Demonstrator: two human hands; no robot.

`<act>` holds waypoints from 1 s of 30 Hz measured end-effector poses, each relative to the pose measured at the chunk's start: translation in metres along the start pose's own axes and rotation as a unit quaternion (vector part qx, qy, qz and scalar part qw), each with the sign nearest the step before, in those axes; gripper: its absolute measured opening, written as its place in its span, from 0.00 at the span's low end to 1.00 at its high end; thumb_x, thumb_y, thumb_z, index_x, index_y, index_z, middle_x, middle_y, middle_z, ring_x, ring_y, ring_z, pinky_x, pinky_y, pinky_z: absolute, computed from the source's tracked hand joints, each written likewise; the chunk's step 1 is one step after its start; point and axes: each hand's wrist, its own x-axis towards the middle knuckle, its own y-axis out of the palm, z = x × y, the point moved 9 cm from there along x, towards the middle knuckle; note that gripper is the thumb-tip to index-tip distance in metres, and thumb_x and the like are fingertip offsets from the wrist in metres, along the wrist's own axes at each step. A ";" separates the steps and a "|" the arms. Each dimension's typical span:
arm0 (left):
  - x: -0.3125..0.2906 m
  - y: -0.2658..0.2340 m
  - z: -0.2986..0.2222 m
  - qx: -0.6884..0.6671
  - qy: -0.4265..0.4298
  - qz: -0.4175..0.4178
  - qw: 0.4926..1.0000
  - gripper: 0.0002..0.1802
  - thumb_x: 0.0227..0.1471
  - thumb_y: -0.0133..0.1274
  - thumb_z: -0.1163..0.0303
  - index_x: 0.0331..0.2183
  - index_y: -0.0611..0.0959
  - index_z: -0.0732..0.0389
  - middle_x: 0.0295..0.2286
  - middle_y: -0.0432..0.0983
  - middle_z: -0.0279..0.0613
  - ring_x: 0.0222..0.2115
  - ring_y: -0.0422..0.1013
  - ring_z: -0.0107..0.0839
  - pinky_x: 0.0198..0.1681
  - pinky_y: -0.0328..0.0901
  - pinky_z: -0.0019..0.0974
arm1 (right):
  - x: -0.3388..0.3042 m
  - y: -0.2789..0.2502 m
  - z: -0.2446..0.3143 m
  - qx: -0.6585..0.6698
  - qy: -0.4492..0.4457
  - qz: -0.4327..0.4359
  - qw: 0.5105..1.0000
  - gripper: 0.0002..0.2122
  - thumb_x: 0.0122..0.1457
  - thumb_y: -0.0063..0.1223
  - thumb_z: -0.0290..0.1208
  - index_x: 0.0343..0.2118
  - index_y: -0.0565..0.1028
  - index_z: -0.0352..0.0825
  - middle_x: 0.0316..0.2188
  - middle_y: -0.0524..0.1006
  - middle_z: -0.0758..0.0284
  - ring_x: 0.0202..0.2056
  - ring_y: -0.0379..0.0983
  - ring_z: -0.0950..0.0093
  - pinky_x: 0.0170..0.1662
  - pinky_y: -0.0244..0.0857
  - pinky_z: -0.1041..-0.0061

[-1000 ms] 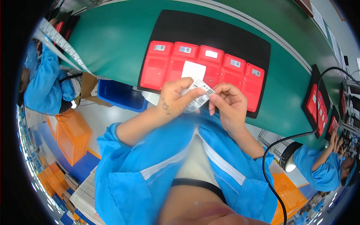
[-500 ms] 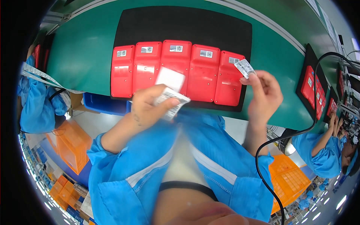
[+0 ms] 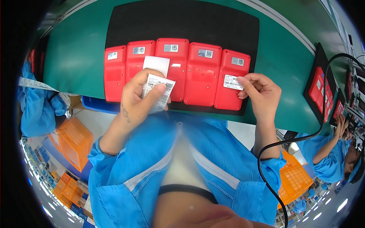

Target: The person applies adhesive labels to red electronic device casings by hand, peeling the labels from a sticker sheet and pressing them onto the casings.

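My left hand (image 3: 140,91) grips a strip of white printed labels (image 3: 161,84), thumb on top, with a blank backing end sticking up past the fingers. Between the thumb and fingers of my right hand (image 3: 260,89) is the right end of a single white label (image 3: 230,81). That label lies over the rightmost red casing (image 3: 236,60), below its small silver-and-white sticker; whether it is fully stuck down I cannot tell. Several red casings (image 3: 202,85) lie side by side in a row, each with a small sticker near its far end. My left hand partly covers the second and third.
The casings rest on a black mat (image 3: 182,21) on a green table (image 3: 72,49). A black cable (image 3: 289,140) hangs at my right. Orange crates (image 3: 74,144) and a blue bin (image 3: 99,105) stand below the table edge. Co-workers in blue sit on both sides.
My right hand has brought its label down and left, from above the rightmost casing's corner onto that casing's face. My left hand, with the label strip, has shifted left and slightly away from me.
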 end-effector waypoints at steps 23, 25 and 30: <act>-0.008 -0.002 0.003 0.009 0.034 0.015 0.999 0.10 0.44 0.52 0.69 0.26 0.77 0.67 0.21 0.73 0.42 0.21 0.69 0.23 0.20 0.62 0.23 | -0.042 0.120 0.029 0.237 -0.043 0.222 0.945 0.10 0.45 0.53 0.18 0.32 0.69 0.30 0.28 0.70 0.67 0.25 0.67 0.82 0.28 0.64 0.85; -0.011 -0.001 -0.001 -0.018 0.012 0.005 1.000 0.10 0.44 0.52 0.68 0.27 0.77 0.67 0.22 0.73 0.42 0.22 0.70 0.24 0.21 0.63 0.24 | -0.043 0.130 0.022 0.287 -0.041 0.242 0.926 0.10 0.45 0.52 0.17 0.32 0.69 0.29 0.28 0.70 0.66 0.25 0.67 0.82 0.28 0.64 0.85; -0.019 -0.003 -0.004 0.062 0.091 0.018 0.994 0.11 0.43 0.53 0.68 0.29 0.77 0.65 0.23 0.74 0.43 0.24 0.71 0.28 0.25 0.65 0.27 | -0.045 0.087 0.047 0.045 -0.301 0.038 0.952 0.05 0.47 0.50 0.17 0.28 0.69 0.27 0.24 0.72 0.63 0.26 0.70 0.80 0.29 0.65 0.83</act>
